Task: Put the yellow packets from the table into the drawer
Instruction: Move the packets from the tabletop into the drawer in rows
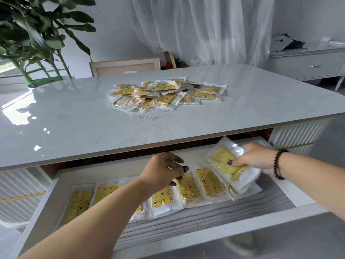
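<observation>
The drawer (261, 221) under the white table (74, 128) is standing pulled out toward the person, and both hands are working inside it. The right hand (255, 157) is gripping a small stack of yellow packets (229, 165), fingers curled over the top of the stack with the thumb side hidden beneath; the stack is being held tilted above the right end of the drawer, just over the rightmost packets lying there. A dark bead bracelet (279, 164) is sitting on the right wrist. The left hand (164, 170) is hovering over the middle of the drawer with its fingers loosely curled and its fingertips pointing down toward the packet below; whether they are pinching that packet's top edge cannot be told. A row of yellow packets (186, 191) is lying flat and side by side along the drawer floor from left to right, partly crossed by the left forearm, on a grey-striped liner (242, 204). The remaining pile of yellow packets (166, 93) is lying heaped and overlapping near the middle of the tabletop, well apart from both hands. Dark specks are showing on the tabletop just in front of that pile. A leafy potted plant (37, 34) is standing at the far left, a sheer curtain (205, 28) is hanging behind the table, and a white sideboard (308, 64) is standing at the far right.
</observation>
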The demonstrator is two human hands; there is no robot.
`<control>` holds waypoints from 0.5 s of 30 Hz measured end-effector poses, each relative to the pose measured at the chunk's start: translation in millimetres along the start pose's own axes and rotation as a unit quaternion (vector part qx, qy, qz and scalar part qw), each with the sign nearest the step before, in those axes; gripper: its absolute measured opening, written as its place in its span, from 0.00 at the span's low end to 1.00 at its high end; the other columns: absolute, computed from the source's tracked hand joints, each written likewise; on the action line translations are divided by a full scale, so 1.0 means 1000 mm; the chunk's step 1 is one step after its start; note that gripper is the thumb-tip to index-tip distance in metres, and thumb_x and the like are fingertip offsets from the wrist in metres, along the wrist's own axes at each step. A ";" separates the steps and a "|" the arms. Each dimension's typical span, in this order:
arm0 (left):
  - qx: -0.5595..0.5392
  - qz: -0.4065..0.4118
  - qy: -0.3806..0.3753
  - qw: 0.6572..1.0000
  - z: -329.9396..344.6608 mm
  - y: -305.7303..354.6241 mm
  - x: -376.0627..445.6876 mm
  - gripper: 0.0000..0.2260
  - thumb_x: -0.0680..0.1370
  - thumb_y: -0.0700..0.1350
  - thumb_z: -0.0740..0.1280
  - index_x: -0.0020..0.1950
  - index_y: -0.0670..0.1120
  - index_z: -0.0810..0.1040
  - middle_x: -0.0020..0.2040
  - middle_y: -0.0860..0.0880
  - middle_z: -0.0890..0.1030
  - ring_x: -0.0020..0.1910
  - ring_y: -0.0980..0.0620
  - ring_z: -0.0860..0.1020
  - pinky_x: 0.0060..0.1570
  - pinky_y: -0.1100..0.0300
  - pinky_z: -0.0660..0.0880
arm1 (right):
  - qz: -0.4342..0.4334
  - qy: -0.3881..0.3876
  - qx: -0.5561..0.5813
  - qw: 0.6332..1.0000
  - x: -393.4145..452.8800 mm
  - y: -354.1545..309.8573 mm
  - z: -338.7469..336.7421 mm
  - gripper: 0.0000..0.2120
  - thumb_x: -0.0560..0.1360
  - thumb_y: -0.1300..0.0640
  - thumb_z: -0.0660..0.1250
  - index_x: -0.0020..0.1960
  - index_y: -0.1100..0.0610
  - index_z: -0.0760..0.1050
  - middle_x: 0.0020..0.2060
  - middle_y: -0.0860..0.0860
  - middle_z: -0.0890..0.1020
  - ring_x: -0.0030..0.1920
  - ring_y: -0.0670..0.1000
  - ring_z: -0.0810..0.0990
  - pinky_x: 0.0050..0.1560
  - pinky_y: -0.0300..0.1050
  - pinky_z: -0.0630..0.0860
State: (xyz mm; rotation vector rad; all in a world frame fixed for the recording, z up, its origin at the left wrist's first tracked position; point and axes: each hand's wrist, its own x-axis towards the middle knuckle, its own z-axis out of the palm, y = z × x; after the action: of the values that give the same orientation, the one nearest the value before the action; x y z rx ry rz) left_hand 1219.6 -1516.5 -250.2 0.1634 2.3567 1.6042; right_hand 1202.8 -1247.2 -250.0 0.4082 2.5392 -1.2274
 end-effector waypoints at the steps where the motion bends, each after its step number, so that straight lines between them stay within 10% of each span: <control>1: 0.006 0.000 -0.005 1.000 -0.001 -0.001 0.000 0.07 0.76 0.40 0.70 0.52 0.45 0.78 0.42 0.48 0.85 0.38 0.54 0.83 0.36 0.63 0.79 | 0.035 0.024 -0.030 0.999 0.004 0.009 -0.010 0.18 0.67 0.60 0.76 0.53 0.64 0.76 0.48 0.59 0.83 0.50 0.58 0.82 0.57 0.55 0.77; 9: 0.057 -0.002 -0.062 0.996 0.004 -0.002 -0.001 0.07 0.76 0.36 0.69 0.49 0.48 0.78 0.39 0.52 0.83 0.33 0.57 0.82 0.31 0.66 0.75 | 0.151 0.096 -0.129 0.975 0.010 0.025 -0.020 0.26 0.75 0.60 0.69 0.67 0.70 0.65 0.63 0.63 0.73 0.61 0.59 0.74 0.60 0.47 0.74; 15: 0.062 0.004 -0.063 0.996 0.003 -0.002 -0.001 0.07 0.76 0.36 0.69 0.49 0.48 0.79 0.38 0.53 0.83 0.33 0.57 0.82 0.33 0.65 0.77 | 0.146 0.107 -0.209 0.961 0.008 0.024 -0.014 0.10 0.75 0.59 0.67 0.48 0.64 0.68 0.33 0.53 0.72 0.32 0.48 0.71 0.27 0.39 0.65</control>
State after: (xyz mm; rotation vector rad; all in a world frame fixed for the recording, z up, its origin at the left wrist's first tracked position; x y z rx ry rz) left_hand 1221.8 -1514.4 -252.7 0.2912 2.3598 1.4083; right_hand 1202.8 -1221.4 -261.6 0.8108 2.6936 -0.5466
